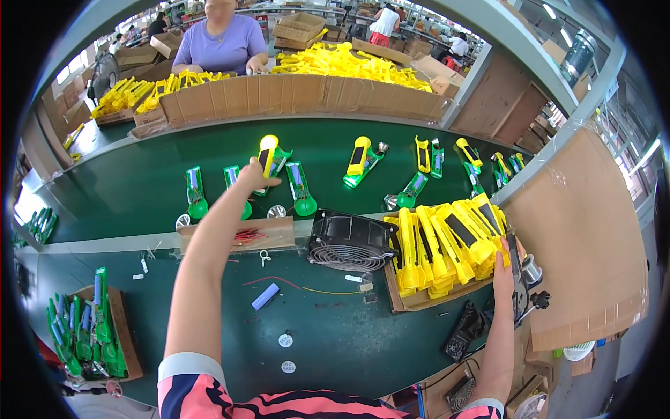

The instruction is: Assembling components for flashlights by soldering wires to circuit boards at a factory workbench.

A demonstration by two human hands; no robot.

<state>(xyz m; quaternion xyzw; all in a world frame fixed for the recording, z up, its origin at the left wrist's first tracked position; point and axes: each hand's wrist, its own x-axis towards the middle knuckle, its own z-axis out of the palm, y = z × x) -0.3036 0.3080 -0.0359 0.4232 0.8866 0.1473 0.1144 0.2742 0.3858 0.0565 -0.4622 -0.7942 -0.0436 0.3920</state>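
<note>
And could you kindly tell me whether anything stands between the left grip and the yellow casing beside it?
Nothing visible does: the left grip meets the near end of the yellow casing; a green casing shows to its right.

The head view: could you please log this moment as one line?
left hand: at yellow case | right hand: at box of yellow cases | fan: left of box | blue cell: on bench

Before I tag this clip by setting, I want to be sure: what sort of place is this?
Probably a factory assembly line: half-built green and yellow units lie along a long green surface, yellow casings crowd a cardboard box, and another person is across from it.
</note>
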